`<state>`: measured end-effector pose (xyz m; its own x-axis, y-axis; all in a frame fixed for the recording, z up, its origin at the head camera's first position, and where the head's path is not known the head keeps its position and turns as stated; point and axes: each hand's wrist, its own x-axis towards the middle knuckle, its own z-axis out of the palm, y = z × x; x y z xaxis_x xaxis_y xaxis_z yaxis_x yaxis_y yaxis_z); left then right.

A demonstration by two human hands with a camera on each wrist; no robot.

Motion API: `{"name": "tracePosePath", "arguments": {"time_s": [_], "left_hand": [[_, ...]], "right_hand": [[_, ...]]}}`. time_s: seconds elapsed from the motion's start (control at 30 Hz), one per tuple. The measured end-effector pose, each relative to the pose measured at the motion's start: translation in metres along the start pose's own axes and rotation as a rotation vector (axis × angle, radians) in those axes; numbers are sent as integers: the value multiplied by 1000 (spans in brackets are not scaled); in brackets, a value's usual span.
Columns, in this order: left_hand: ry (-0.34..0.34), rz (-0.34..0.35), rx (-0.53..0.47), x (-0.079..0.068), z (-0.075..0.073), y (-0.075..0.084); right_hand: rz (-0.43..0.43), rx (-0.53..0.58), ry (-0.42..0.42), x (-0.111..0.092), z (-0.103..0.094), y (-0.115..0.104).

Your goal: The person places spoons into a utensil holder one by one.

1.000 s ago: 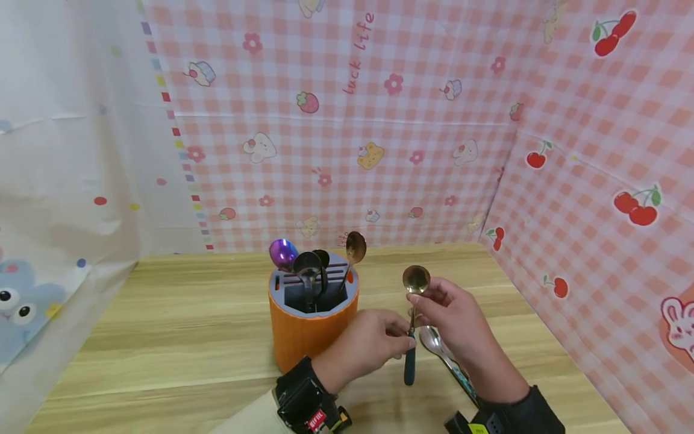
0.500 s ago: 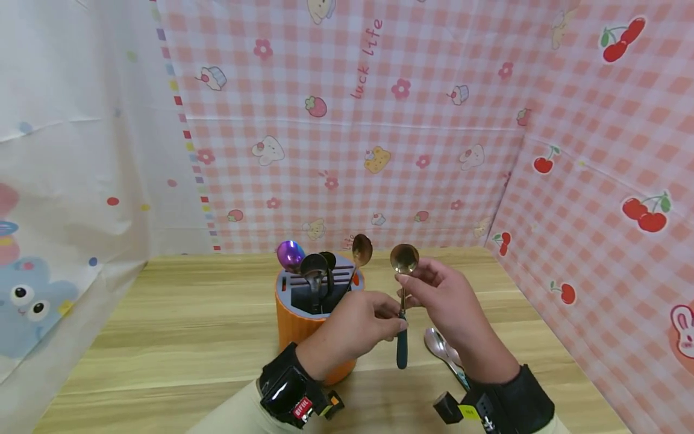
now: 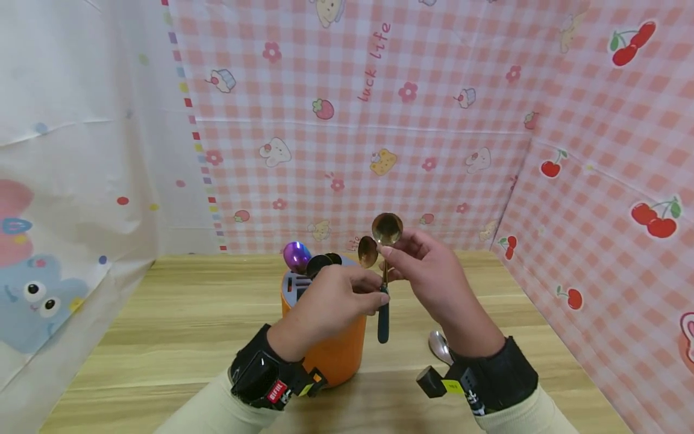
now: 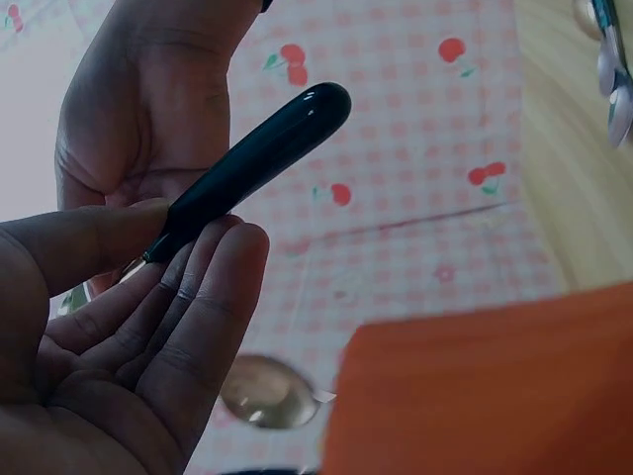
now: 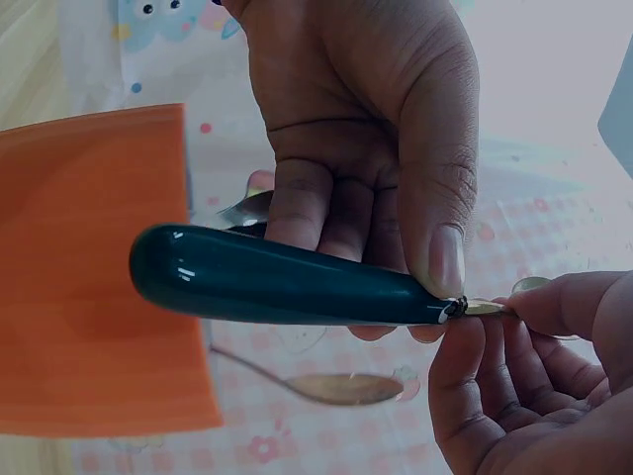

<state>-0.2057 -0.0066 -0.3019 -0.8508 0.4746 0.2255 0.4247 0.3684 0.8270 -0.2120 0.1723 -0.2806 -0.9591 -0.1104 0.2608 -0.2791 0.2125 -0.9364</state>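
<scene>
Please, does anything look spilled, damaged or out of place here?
Nothing looks spilled, and the green-handled spoon shows no visible damage. A silver spoon may seem out of place: it lies on the table, while the purple spoon stands in the orange holder.

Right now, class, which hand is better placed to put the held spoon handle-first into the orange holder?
Probably the right hand: it pinches the spoon by its neck, leaving the dark handle below. The left hand, seemingly nearer the holder, pinches that handle's upper end.
</scene>
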Motion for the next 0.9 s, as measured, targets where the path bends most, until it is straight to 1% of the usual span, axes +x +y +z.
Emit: {"name": "tracePosePath", "arguments": {"time_s": [0.2, 0.4, 0.57, 0.73, 0.8, 0.9], "left_hand": [[45, 5, 15, -2, -19, 3], [105, 9, -1, -1, -32, 0], [151, -11, 39, 0, -36, -4], [185, 14, 98, 1, -35, -10], [193, 21, 108, 1, -34, -11], [198, 7, 99, 1, -35, -11]], "right_hand": [[-58, 7, -37, 10, 11, -14], [-131, 32, -78, 20, 21, -19], [-133, 35, -87, 25, 27, -18], [-120, 25, -88, 27, 31, -13], [-122, 34, -86, 27, 32, -12], [-133, 48, -83, 27, 33, -12]]}}
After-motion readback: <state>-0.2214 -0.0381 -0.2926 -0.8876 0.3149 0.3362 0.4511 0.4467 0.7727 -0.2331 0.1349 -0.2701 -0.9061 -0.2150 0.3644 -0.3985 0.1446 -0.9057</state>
